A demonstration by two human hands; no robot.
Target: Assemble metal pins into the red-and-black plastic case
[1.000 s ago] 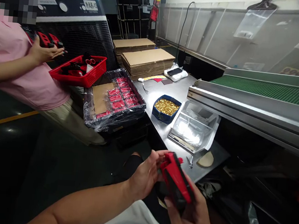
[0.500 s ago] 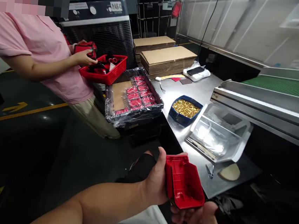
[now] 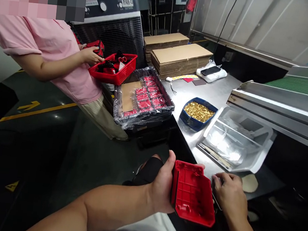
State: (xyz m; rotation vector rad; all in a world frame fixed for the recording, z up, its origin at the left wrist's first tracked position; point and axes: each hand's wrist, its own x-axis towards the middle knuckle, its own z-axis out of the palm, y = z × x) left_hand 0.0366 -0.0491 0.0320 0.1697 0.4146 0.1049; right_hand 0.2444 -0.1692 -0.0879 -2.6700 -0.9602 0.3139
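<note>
My left hand (image 3: pixel 161 189) grips a red plastic case (image 3: pixel 192 193) by its left edge, its ribbed inner side facing up, held low in front of me over my lap. My right hand (image 3: pixel 229 193) rests palm down on the near edge of the steel table (image 3: pixel 199 94), just right of the case, fingers bent, over where small metal tweezers lay; I cannot tell if it grips anything. A blue tray of small brass parts (image 3: pixel 198 112) and a clear plastic tray (image 3: pixel 236 139) stand on the table beyond it.
A person in a pink shirt (image 3: pixel 53 55) stands at left holding a red part over a red basket (image 3: pixel 113 68). A plastic-lined crate of red packs (image 3: pixel 144 98), stacked cardboard (image 3: pixel 176 56), a phone (image 3: pixel 211 71), a green conveyor (image 3: pixel 301 86) and a dark machine (image 3: pixel 114 21) surround the table.
My right hand let go of the red case and moved onto the table edge. The case turned inner side up in my left hand. The view shifted left.
</note>
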